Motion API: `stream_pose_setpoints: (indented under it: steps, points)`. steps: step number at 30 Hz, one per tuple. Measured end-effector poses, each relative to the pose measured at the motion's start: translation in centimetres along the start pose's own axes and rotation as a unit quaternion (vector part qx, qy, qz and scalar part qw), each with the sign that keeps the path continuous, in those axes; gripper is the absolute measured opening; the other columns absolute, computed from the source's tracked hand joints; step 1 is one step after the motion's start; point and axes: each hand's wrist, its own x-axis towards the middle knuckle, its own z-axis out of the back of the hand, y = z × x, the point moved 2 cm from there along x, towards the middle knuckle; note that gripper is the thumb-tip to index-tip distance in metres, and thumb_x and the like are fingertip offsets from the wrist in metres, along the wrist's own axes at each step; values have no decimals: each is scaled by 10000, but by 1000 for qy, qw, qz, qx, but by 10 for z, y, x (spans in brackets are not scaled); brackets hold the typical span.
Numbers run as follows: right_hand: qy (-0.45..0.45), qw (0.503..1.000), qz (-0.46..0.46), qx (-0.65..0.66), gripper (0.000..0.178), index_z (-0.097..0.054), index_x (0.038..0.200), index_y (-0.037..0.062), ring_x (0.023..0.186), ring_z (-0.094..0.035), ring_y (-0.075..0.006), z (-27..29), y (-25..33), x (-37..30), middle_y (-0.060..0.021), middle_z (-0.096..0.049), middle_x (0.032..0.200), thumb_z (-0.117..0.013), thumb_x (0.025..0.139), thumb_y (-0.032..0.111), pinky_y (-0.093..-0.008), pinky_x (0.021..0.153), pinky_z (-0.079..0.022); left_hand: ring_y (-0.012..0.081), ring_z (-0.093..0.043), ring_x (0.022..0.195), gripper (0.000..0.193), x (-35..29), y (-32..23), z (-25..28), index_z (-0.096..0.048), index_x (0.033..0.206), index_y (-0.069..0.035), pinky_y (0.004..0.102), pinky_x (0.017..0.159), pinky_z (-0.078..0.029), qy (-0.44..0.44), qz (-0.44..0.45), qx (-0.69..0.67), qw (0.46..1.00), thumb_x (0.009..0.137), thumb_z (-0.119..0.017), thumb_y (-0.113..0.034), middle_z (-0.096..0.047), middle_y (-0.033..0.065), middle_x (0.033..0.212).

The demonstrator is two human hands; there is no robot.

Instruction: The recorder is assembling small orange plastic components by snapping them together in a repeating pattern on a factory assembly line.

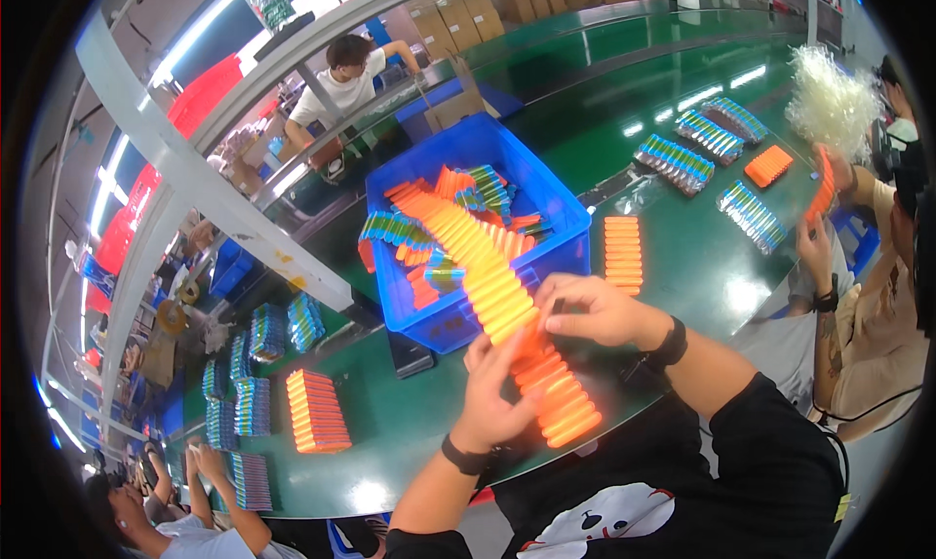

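A long strip of orange tubes, joined side by side, runs from a blue plastic bin over its near rim toward me. My left hand is closed around the strip's left edge. On the other side my right hand has its fingers bent in a pinch at the strip. The strip's near end hangs past both hands, over the table's front edge. Inside the bin lie more strips, some orange and some with blue and green tubes. A short orange stack rests right of the bin.
An orange stack and several blue-green bundles occupy the green table at left. More bundles lie at right, near a co-worker's hands and a clump of clear plastic film. A white metal frame slants down beside the bin.
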Motion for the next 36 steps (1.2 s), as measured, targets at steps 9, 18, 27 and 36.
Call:
stream_pose_setpoints:
  steps: [9,18,27,36]
  points:
    - [135,986,-83,48,222,-714,895,-2,689,-575,-81,7,30,-13,-37,-683,761,-706,963,209,-272,617,-450,350,-337,1409,801,-6,-2,-6,-488,1471,-23,460,1166,-182,61,-56,22,996,824,-713,-438,-550,145,1461]
    - [428,855,-233,179,276,-716,877,-21,597,-595,-80,-12,30,-18,-30,-686,724,-683,978,234,-256,572,-463,207,-503,1324,742,20,25,-5,-358,1536,-7,365,1115,-401,51,153,-157,974,885,-708,-69,-432,134,1537]
    - [503,799,-291,155,259,-711,907,-26,590,-615,-90,-2,21,-17,-68,-729,811,-668,984,218,-256,568,-483,202,-510,1294,705,12,39,-17,-470,1470,-47,358,1087,-424,53,243,-287,925,844,-787,-116,-495,123,1389]
    - [-28,999,-22,11,142,-743,1068,49,949,-600,-139,-16,-22,-2,-42,-624,994,-690,939,76,-285,821,-484,225,-530,1288,803,9,26,-15,-428,1475,-17,371,1094,-417,-53,136,-101,984,792,-830,-143,-547,143,1378]
